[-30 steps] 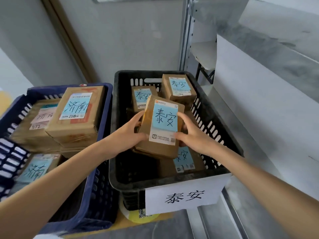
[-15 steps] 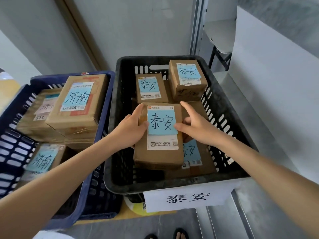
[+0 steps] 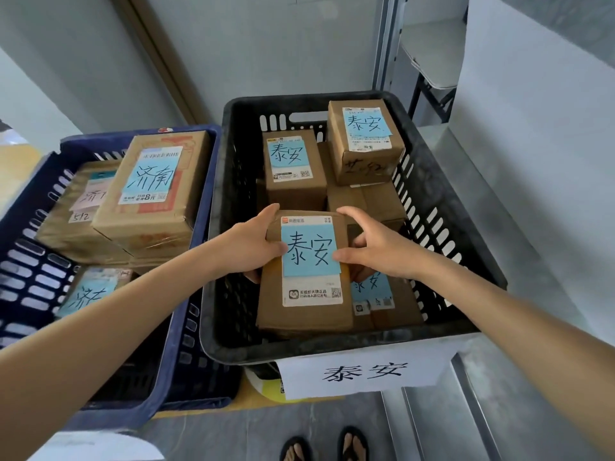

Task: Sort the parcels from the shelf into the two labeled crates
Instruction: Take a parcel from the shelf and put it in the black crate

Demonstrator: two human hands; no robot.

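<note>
The black crate (image 3: 233, 207), with its paper sign (image 3: 366, 374), stands just beside the blue crate (image 3: 199, 247). The parcel (image 3: 307, 277) lies flat near the black crate's front left corner, on top of other parcels. It looks light and stiff, and its tape is probably smooth, so the long sides seem best for holding. The left hand (image 3: 248, 249) and right hand (image 3: 379, 251) grip it there with curled fingers. A neighbour parcel (image 3: 376, 294) crowds the right fingers.

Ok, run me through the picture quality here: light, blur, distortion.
Head view: soft, even light, no glare on the held parcel, whose label reads sharp; wide-angle bend bows the black crate rim and swells the forearms at the lower corners; the near parcel in the blue crate looks smeared; dark shadow under the held parcel.
</note>
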